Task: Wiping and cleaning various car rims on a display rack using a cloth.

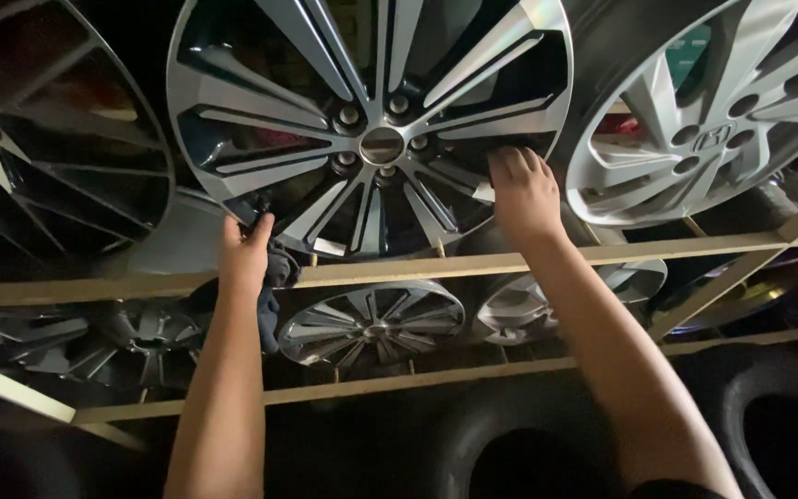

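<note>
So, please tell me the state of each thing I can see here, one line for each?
Large silver and black alloy wheel: upright on the wooden rack rail, held at both lower sides.
Left hand: on the rim's lower left, holding a dark cloth.
Right hand: fingers on a lower right spoke.
Silver wheel at right: upright, untouched.

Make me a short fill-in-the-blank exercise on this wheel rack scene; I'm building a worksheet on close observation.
1. Both hands rest on the large alloy wheel that stands on the ______ wooden rail of the rack.
2. The left hand holds a dark ______ against the wheel's lower rim.
3. The right hand presses on the wheel's lower ______ side.
4. At the bottom of the view lie black ______.

Missing words: upper; cloth; right; tyres
</note>
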